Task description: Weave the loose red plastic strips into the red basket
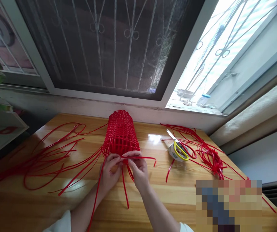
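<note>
A red woven basket point(122, 129) of plastic strips lies on its side, its near edge facing me. At that edge my left hand point(111, 169) pinches a red plastic strip. My right hand point(138, 169) is closed on the same red strip point(145, 157), whose free end sticks out to the right and bends down. Thumbs and fingers of both hands meet close together, so the exact crossing of strips between them is hidden. Other loose strips hang from the basket's edge between and beside my wrists, and several spread out to the left.
Scissors point(180, 149) with yellow and red handles rest on a small round container point(174, 154) to the right. Beyond them lies a tangled bundle of red strips point(211, 158). More loose strips point(51, 151) cover the wooden table's left side. A barred window point(114, 51) rises behind.
</note>
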Available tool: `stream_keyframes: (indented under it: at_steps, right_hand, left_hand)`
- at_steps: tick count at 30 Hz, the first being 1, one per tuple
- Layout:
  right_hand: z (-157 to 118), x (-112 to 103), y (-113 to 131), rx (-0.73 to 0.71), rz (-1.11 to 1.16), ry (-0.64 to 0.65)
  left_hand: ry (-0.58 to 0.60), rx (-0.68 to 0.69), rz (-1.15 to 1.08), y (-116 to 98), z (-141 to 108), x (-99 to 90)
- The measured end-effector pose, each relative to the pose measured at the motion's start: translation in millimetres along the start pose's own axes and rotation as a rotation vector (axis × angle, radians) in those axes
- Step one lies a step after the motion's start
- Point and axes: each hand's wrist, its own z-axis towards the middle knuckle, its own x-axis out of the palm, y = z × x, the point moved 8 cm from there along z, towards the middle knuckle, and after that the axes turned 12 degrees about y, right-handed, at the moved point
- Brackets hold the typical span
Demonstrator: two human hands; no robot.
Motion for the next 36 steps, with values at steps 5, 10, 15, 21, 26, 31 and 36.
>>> stream_keyframes:
  at_steps: [5, 10, 15, 21, 26, 31, 36]
  right_hand:
    - [3.1, 1.8, -1.4, 0.056, -0.187, 0.081]
    - [2.9, 12.2, 11.4, -0.101, -0.658, 0.21]
    - [-1.8, 20.7, 6.2, -0.228, -0.964, 0.245]
    - [-1.0, 12.6, 3.2, -0.245, -1.063, 0.176]
    - [4.9, 5.0, 10.8, -0.241, -1.038, 0.073]
    - [8.5, 1.7, 5.3, -0.256, -1.082, -0.102]
    - [11.0, 14.4, 1.6, -0.277, -1.142, -0.042]
  left_hand:
    - [-0.09, -0.099, -0.016, 10.6, -2.9, -9.0]
    - [-0.09, -0.191, -0.019, 23.3, 0.7, -11.0]
    - [-0.094, -0.234, -0.025, 29.8, -2.8, -13.0]
    - [-0.041, -0.247, -0.104, 36.5, -8.4, -9.1]
    - [-0.011, -0.308, -0.156, 41.8, -4.9, -12.3]
    - [-0.017, -0.35, -0.226, 46.1, -3.1, -15.2]
    - [-0.02, -0.377, -0.323, 53.9, -7.2, -18.9]
